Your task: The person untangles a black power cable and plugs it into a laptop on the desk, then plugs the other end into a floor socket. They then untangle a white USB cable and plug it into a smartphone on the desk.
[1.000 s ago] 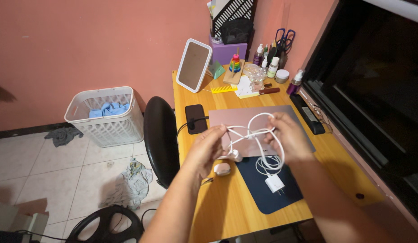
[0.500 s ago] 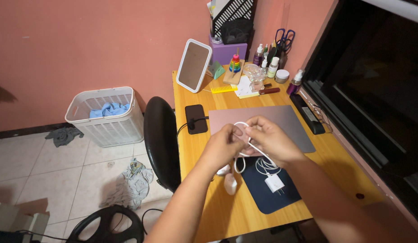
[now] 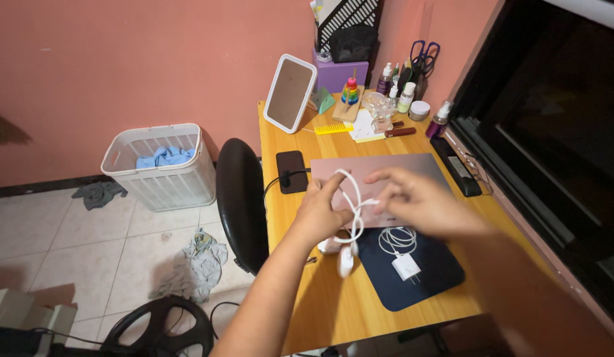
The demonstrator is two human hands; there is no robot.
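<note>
Head view: both hands (image 3: 370,201) grip white cable (image 3: 352,205) over laptop (image 3: 386,168), w/ charger (image 3: 406,266) & phone (image 3: 291,170) nearby.

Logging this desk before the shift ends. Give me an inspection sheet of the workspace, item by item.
Surface: wooden desk, dark mat, closed laptop.
Job's things: white cable looped between both hands; white plug dangling from it.
Clutter: mirror, yellow comb, ring-stack toy, bottles, scissors.
Hands: left hand pinches the cable; right hand blurred, at the loop.
Cables: second coil with white charger on mat; black lead at phone.
Surroundings: laundry basket, black chair, clothes on tiles.
</note>
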